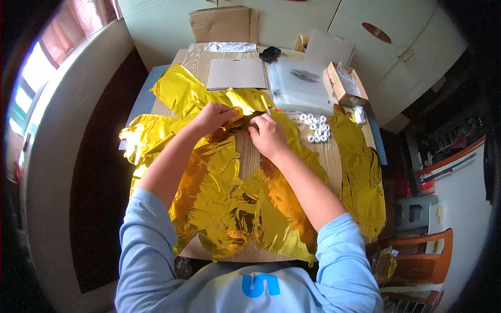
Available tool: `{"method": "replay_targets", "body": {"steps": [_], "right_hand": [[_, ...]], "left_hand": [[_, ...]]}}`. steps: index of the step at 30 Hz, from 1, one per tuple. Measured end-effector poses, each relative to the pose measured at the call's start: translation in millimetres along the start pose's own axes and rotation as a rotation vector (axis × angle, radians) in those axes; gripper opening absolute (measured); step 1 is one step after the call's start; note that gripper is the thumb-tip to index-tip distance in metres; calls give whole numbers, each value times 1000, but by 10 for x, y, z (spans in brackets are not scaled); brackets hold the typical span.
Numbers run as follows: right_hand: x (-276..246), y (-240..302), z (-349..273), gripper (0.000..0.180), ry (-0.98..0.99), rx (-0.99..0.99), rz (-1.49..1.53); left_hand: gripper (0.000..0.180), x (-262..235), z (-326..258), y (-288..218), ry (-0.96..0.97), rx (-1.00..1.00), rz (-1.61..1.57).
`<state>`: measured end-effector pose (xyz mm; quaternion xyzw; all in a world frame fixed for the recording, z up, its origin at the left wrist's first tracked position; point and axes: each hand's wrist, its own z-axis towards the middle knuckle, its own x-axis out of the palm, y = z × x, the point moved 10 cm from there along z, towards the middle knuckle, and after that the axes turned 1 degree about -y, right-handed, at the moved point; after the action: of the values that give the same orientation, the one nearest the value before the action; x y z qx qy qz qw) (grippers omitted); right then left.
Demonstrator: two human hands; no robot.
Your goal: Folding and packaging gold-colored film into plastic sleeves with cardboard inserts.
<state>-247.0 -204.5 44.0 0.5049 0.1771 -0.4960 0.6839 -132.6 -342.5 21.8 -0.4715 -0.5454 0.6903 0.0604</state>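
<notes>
Head view: both hands (242, 128) pinch gold foil balloon (229, 198) mid-table; foil overhangs table edges.

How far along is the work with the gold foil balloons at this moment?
Done: nothing inflated; the gold foil balloons all lie flat on the wooden table. In hand: left hand and right hand pinch one at its edge. Left: the rest, and the white clips lie untouched.

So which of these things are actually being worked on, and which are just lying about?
In use:
left hand
right hand
gold foil balloons
thin straw, at the right fingertips

Lying about:
white clips
small cardboard box
clear plastic bag
grey card
black object
</notes>
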Motion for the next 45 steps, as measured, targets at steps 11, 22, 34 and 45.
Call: {"method": "replay_targets", "body": {"steps": [11,22,34,45], "right_hand": [[23,-71,141,26,81,-16,-298],[-88,-833,662,29,123,436,-439],[-627,-743,682,19,216,62,-565],[190,229,231,17,254,-230,-333]], "left_hand": [[20,179,-441,-605,-233,825,379],[18,556,-568,-802,-28,943,667],[26,62,-25,-88,-112,93,-7],[28,-57,-37,-160,-185,261,-10]]}}
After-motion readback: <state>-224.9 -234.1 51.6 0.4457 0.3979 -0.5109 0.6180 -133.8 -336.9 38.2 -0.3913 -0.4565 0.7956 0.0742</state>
